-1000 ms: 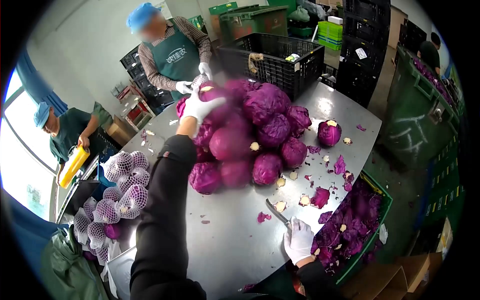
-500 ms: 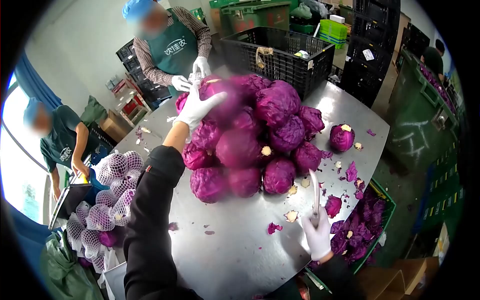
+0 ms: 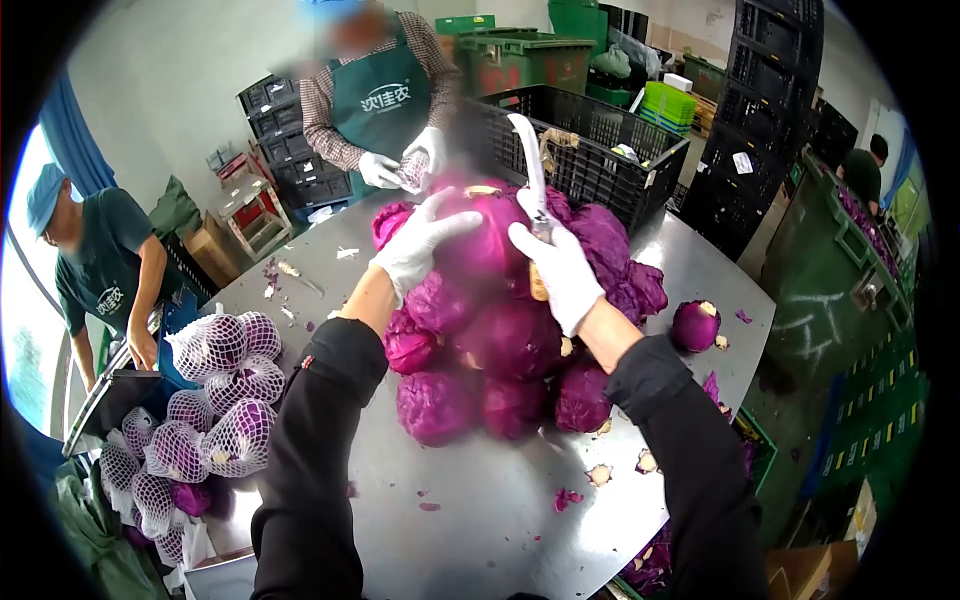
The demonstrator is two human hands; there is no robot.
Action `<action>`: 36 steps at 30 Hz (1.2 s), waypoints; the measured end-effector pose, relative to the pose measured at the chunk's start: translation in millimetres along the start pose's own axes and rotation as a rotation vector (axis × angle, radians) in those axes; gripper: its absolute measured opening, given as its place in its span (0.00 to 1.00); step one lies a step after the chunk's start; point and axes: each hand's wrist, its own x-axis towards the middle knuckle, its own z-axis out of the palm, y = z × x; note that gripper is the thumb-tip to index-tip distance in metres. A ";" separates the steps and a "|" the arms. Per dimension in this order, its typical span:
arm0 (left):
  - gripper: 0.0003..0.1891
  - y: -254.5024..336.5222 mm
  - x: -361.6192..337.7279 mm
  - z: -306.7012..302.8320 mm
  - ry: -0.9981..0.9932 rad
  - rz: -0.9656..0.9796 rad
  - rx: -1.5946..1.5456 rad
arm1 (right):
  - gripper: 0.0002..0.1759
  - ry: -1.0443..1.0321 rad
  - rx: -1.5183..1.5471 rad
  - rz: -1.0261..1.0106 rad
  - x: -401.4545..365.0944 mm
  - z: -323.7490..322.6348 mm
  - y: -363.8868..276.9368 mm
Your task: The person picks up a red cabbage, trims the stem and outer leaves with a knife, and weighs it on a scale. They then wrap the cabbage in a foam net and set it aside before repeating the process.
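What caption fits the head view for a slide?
White-gloved left hand against a purple cabbage atop the pile, right hand holding a curved knife, netted cabbages at the left.

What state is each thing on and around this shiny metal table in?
Curved metal knife, blade up
Right white-gloved hand, closed around the knife handle
Left white-gloved hand, open, against a purple cabbage
Round purple cabbages, piled, some blurred
Lone purple cabbage, apart, pale cut stem showing
Mesh-wrapped cabbages, heaped at left
Black plastic crate, open-topped
Metal table, littered with purple scraps
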 end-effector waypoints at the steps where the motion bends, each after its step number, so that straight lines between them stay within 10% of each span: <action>1: 0.46 3.8 -4.7 0.6 -0.071 -0.008 -0.034 | 0.34 0.003 -0.014 0.053 -8.3 -3.8 -13.0; 4: 0.24 24.8 -40.9 20.8 -0.008 -0.081 -0.445 | 0.30 -0.134 -0.118 0.000 -26.8 -25.1 -53.6; 8: 0.33 63.0 -129.5 70.7 -0.077 -0.459 -0.871 | 0.23 0.012 -0.146 -0.016 -71.8 -31.8 -115.0; 9: 0.37 47.8 -151.5 83.0 -0.054 -0.011 -0.183 | 0.23 -0.062 -0.138 -0.029 -83.7 -34.9 -116.5; 15: 0.44 5.0 -254.2 152.7 -0.308 0.349 0.664 | 0.30 -0.258 0.237 0.312 -206.1 -49.7 -118.4; 18: 0.43 8.6 -301.6 172.5 -0.449 -0.504 -0.621 | 0.29 -0.101 0.262 0.440 -273.5 -59.8 -114.5; 20: 0.40 8.4 -325.5 186.7 -0.487 -0.433 -0.531 | 0.27 -0.062 0.177 0.446 -311.8 -65.2 -113.8; 21: 0.37 6.3 -340.0 192.9 -0.492 -0.088 -0.014 | 0.24 0.084 0.218 0.482 -327.8 -59.5 -108.5; 24: 0.35 -29.9 -367.4 193.3 -0.252 -0.159 -0.145 | 0.21 0.216 0.223 0.565 -369.9 -51.9 -96.6; 26: 0.34 -43.8 -383.5 197.0 0.124 -0.651 -1.064 | 0.19 0.296 0.217 0.694 -390.7 -47.3 -87.1; 36: 0.30 -57.1 -466.4 187.8 0.040 -0.593 -0.865 | 0.24 0.130 -0.020 0.785 -455.3 -20.2 -80.5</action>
